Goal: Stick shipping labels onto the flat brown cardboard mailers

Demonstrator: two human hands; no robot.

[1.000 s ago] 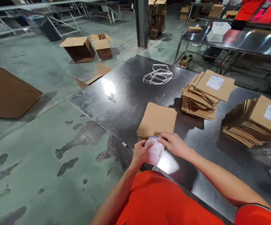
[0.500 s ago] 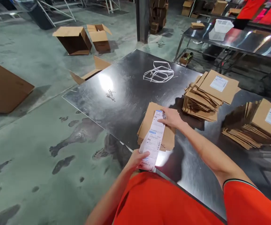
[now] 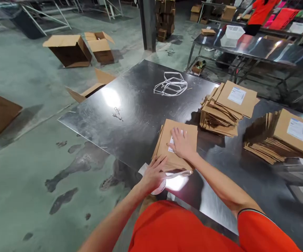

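A stack of brown cardboard mailers [image 3: 164,140] lies on the metal table near its front edge. My right hand [image 3: 181,142] rests on the top mailer with fingers spread, partly covering a white label [image 3: 171,144]. At the stack's near left corner, my left hand [image 3: 153,172] lies with its fingers extended. A curled strip of labels [image 3: 159,188] hangs beneath and beside my left hand, and part of it runs along the stack's near edge.
Two labelled mailer stacks stand to the right, one farther [image 3: 219,112] and one nearer [image 3: 285,136]. White straps [image 3: 171,84] lie toward the table's back. Open cartons [image 3: 69,50] sit on the floor; a person [image 3: 263,14] is at the far right.
The label strip has moved down off the mailers, and a single label now shows under my right hand. My left hand has spread its fingers onto the stack. The camera view has shifted slightly.
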